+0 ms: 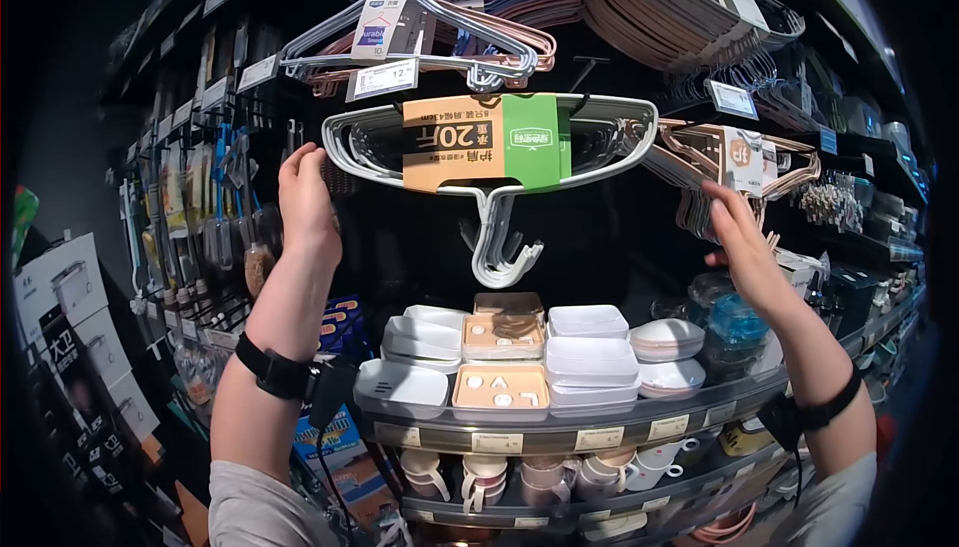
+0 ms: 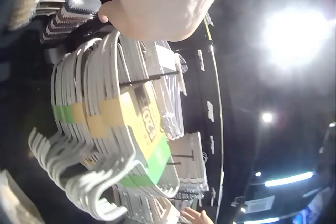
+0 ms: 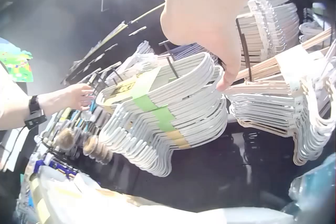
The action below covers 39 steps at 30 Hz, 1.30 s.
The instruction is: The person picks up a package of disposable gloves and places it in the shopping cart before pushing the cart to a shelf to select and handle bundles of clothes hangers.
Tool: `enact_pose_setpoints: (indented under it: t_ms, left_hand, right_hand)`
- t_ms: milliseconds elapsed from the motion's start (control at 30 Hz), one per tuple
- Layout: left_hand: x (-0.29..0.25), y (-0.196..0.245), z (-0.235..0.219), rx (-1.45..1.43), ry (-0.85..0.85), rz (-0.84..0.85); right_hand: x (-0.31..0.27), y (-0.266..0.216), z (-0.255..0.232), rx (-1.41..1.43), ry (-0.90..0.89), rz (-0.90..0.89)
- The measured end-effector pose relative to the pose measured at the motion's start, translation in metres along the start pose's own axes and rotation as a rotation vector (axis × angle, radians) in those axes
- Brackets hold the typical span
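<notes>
A row of white clothes hangers (image 1: 489,209) hangs upside down from the rack, hooks pointing down, with an orange and green cardboard sleeve (image 1: 534,142) around the front pack. Just left of its rounded end is my left hand (image 1: 310,205), fingers pointing up and holding nothing. My right hand (image 1: 747,252) is raised on the right side with its fingers extended, also without anything in it. In the right wrist view, a fingertip of the right hand (image 3: 205,19) overlaps the end of the white hanger row (image 3: 202,95). Behind the right hand hang pinkish hangers (image 1: 699,162).
Above are blue and pink hangers (image 1: 460,32) with a price tag (image 1: 383,78). Below, a shelf (image 1: 589,425) bears stacked soap dishes (image 1: 589,352), with mugs (image 1: 549,482) underneath. Brushes (image 1: 225,217) hang on the left wall.
</notes>
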State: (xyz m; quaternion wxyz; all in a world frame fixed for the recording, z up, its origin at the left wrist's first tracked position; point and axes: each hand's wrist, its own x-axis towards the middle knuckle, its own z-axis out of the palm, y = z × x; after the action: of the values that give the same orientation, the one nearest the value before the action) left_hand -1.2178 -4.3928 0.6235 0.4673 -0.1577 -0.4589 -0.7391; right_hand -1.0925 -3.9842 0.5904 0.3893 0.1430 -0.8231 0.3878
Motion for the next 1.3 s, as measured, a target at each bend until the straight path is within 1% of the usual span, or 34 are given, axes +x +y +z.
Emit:
enact_pose_setpoints:
  t_ms: [67,100,133,167,200,233,267,300,367,433,467,500,567,600,633,667,700,767,800,833,867,900,933,967,1000,1033,1067,1100,1133,1167,1233,1267,1300]
  left_hand:
    - [-0.031,0.015,0.003,0.016,-0.046,-0.044]
    - [-0.047,0.019,0.002,0.039,-0.072,-0.065]
    - [-0.065,0.023,0.005,-0.005,-0.097,-0.054]
    - [-0.084,0.026,0.006,-0.068,-0.157,-0.069]
    - [-0.109,0.034,0.01,-0.069,-0.195,-0.068]
    - [-0.135,0.042,0.012,-0.07,-0.232,-0.068]
    - [-0.16,0.047,0.012,-0.073,-0.3,-0.065]
    - [-0.184,0.05,0.012,-0.077,-0.37,-0.063]
    - [-0.231,0.055,0.009,-0.03,-0.459,-0.083]
    - [-0.278,0.059,0.003,-0.011,-0.551,-0.167]
    - [-0.3,0.062,0.001,-0.011,-0.592,-0.224]
    - [-0.322,0.064,-0.003,-0.01,-0.633,-0.285]
    - [-0.357,0.058,-0.015,0.017,-0.752,-0.422]
    - [-0.376,0.054,-0.021,-0.052,-0.769,-0.523]
    - [-0.391,0.045,-0.029,-0.025,-0.814,-0.583]
    - [-0.407,0.037,-0.037,-0.009,-0.832,-0.685]
    - [-0.421,0.034,-0.042,0.01,-0.846,-0.79]
    - [-0.446,0.024,-0.055,0.044,-0.865,-0.983]
    - [-0.456,0.021,-0.06,0.071,-0.904,-1.006]
    - [-0.466,0.018,-0.062,0.088,-0.978,-1.038]
    - [-0.472,0.015,-0.063,0.113,-0.944,-1.084]
    - [-0.478,0.009,-0.062,0.133,-0.954,-1.144]
    - [-0.488,-0.001,-0.064,0.153,-1.007,-1.141]
    - [-0.493,-0.004,-0.059,0.231,-1.084,-1.157]
    - [-0.502,-0.016,-0.062,0.196,-1.117,-1.144]
    - [-0.511,-0.021,-0.057,0.168,-1.144,-1.178]
    - [-0.52,-0.033,-0.059,0.137,-1.135,-1.253]
    - [-0.526,-0.033,-0.057,0.112,-1.139,-1.317]
    - [-0.534,-0.035,-0.054,0.113,-1.137,-1.381]
    - [-0.543,-0.04,-0.054,0.075,-1.182,-1.401]
    - [-0.564,-0.056,-0.06,0.052,-1.251,-1.485]
    - [-0.575,-0.057,-0.06,0.092,-1.282,-1.502]
    - [-0.584,-0.057,-0.061,0.138,-1.304,-1.516]
  right_hand:
    - [-0.045,-0.022,-0.021,-0.066,-0.089,-0.042]
    - [-0.066,-0.024,-0.034,-0.163,-0.129,-0.099]
    - [-0.086,-0.026,-0.047,-0.259,-0.169,-0.158]
    - [-0.108,-0.039,-0.057,-0.214,-0.207,-0.115]
    - [-0.128,-0.045,-0.069,-0.253,-0.261,-0.073]
    - [-0.148,-0.037,-0.084,-0.353,-0.282,-0.159]
    - [-0.168,-0.048,-0.094,-0.264,-0.331,-0.002]
    - [-0.186,-0.04,-0.109,-0.327,-0.4,-0.013]
    - [-0.225,-0.03,-0.132,-0.455,-0.458,-0.106]
    - [-0.26,-0.023,-0.154,-0.5,-0.542,-0.096]
    - [-0.28,-0.018,-0.162,-0.527,-0.476,-0.141]
    - [-0.3,-0.011,-0.173,-0.523,-0.475,-0.133]
    - [-0.343,0.004,-0.2,-0.445,-0.514,0.097]
    - [-0.364,0.009,-0.209,-0.439,-0.519,0.119]
    - [-0.385,0.014,-0.218,-0.383,-0.429,0.234]
    - [-0.407,0.018,-0.225,-0.327,-0.343,0.352]
    - [-0.431,0.022,-0.232,-0.32,-0.36,0.381]
    - [-0.48,0.024,-0.246,-0.36,-0.221,0.788]
    - [-0.499,0.023,-0.25,-0.359,-0.23,0.83]
    - [-0.525,0.017,-0.248,-0.395,-0.117,0.874]
    - [-0.552,0.018,-0.249,-0.436,-0.004,0.915]
    - [-0.6,0.036,-0.255,-0.309,0.08,0.913]
    - [-0.613,0.026,-0.252,-0.305,0.143,0.989]
    - [-0.626,0.014,-0.247,-0.375,0.163,0.989]
    - [-0.64,0.001,-0.243,-0.35,0.194,1.078]
    - [-0.627,-0.024,-0.239,-0.439,0.114,1.062]
    - [-0.646,-0.027,-0.234,-0.403,0.135,1.121]
    - [-0.643,-0.045,-0.226,-0.386,0.179,1.243]
    - [-0.649,-0.055,-0.222,-0.378,0.137,1.303]
    - [-0.661,-0.059,-0.216,-0.354,0.079,1.348]
    - [-0.695,-0.057,-0.203,-0.423,0.025,1.28]
    - [-0.702,-0.063,-0.199,-0.43,0.044,1.321]
    - [-0.705,-0.066,-0.196,-0.448,0.009,1.368]
